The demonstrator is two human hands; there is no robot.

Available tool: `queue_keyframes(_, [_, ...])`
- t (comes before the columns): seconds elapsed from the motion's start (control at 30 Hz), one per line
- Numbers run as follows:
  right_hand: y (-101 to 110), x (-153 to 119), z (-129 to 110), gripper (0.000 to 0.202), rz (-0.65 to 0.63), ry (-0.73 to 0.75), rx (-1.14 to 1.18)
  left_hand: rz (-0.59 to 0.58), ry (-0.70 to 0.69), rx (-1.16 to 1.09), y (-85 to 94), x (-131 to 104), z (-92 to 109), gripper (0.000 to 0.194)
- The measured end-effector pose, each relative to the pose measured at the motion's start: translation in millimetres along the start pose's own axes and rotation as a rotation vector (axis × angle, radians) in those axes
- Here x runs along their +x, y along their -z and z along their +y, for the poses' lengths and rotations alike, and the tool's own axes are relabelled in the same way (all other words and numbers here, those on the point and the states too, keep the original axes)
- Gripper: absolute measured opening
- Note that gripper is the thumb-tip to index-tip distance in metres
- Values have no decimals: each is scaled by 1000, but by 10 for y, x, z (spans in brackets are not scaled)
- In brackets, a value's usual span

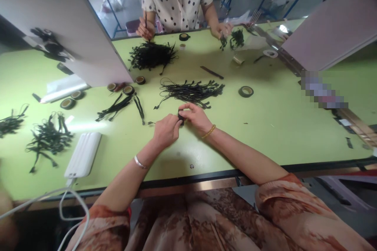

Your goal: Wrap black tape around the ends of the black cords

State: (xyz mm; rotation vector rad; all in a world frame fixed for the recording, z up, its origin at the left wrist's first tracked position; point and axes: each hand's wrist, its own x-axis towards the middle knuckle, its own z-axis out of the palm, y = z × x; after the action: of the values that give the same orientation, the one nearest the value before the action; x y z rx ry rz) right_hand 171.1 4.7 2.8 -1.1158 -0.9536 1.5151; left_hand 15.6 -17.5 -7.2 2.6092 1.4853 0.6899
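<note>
My left hand (166,130) is closed near the middle of the green table (224,141), its fingertips at a small black piece (181,117), perhaps tape. A short black cable end (151,123) sticks out on the left side of this hand. My right hand (196,117) pinches the same black piece from the right, thumb and fingers pressed on it. Just beyond both hands lies a spread bundle of black cables (191,92). To its right rests a roll of black tape (246,91). What my left fingers grip is partly hidden by the hand itself.
Left of my hands are more cables (118,106), tape rolls (68,103) and a white power bank (83,155) with a white cord. Across the table a person in a dotted shirt (176,4) handles cables beside a dark cable pile (151,55). Upright panels (97,43) flank the table.
</note>
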Motion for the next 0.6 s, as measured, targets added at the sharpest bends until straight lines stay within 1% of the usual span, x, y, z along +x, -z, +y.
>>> queue_keyframes(0.13, [-1,15,-23,40,97,-51,124,-53,-87,14,-39,-19,38,30])
queue_keyframes(0.2, [24,24,-63,44,100,-45,178,-83,-110,10,-56,-29,72,34])
queue_keyframes(0.27, [58,22,-119,46,81,-29,203,-116,-96,-1,-67,-30,101,35])
queue_keyframes(0.33, [85,0,-178,45,43,10,197,-136,-23,-11,-70,-16,116,33])
queue_keyframes(0.47, [81,-77,-256,44,-36,143,143,-141,175,-76,-48,28,103,28])
queue_keyframes(0.53, [64,-109,-267,44,-56,175,118,-132,254,-181,-35,42,90,28])
queue_keyframes(0.6, [49,-131,-264,43,-53,190,96,-108,331,-345,-31,51,72,30])
